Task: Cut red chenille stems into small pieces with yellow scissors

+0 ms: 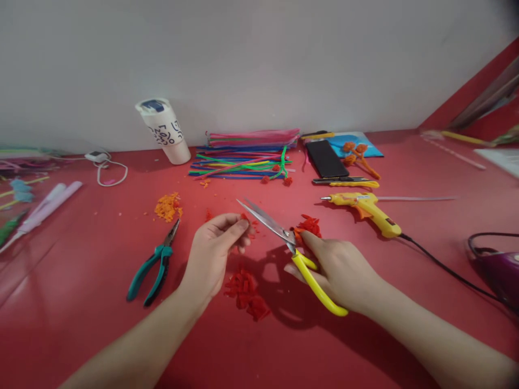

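My left hand (pixel 219 243) pinches a small red piece (pixel 244 217) between thumb and fingertips. In my right hand (pixel 340 267) are scissors (pixel 310 278) with yellow handles, their blades parted slightly and angled toward the left fingertips. A heap of red and orange-red pieces (pixel 310 224) lies just beyond my right fingers; whether they touch it I cannot tell. Nearer to me, more red cut pieces (pixel 245 292) rest on the table between my hands. Red crumbs are scattered around the left fingertips. Left of my left hand lie teal-handled pliers (pixel 156 265), their tip beside a pile of orange bits (pixel 168 207).
Pipe cleaners (pixel 243 156) in several colours lie along the wall, beside a white tumbler (pixel 164 132). At the right are a yellow glue gun (pixel 367 208) with its cord, a black phone (pixel 326 158), a utility knife (pixel 346 182) and orange pipe-cleaner flowers (pixel 357 154).
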Demonstrator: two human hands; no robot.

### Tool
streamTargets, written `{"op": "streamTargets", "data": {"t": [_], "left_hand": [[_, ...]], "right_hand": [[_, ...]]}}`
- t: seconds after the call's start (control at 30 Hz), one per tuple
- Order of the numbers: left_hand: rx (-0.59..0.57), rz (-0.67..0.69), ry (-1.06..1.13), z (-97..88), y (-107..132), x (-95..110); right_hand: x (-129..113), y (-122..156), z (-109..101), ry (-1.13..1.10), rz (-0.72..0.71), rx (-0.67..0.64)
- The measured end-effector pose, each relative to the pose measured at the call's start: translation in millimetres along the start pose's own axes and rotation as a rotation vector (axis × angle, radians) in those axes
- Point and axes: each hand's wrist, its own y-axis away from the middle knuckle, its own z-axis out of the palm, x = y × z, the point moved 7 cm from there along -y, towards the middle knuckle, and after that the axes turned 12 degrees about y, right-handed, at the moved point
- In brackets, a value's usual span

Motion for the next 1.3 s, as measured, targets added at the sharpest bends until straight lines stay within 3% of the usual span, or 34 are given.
{"op": "streamTargets", "data": {"t": [0.2,0.5,0.83,1.3], "left_hand": [[-0.03,0.047,0.045,2.7,1.8,4.4],[-0.046,0.068,0.075,5.1,3.7,6.5],[-0.051,0.121,0.088,4.8,2.5,8.8],[-0.044,0.124,0.084,2.8,3.3,9.1]], "right_hand": [[-3.9,1.1,6.9,0.111,-0.059,0.024],[-8.0,4.5,5.3,0.104,-0.099,0.096],[-9.3,4.8,7.7,0.055,-0.102,0.072],[-8.3,6.1,0.2,0.18,-0.101,0.211]]}}
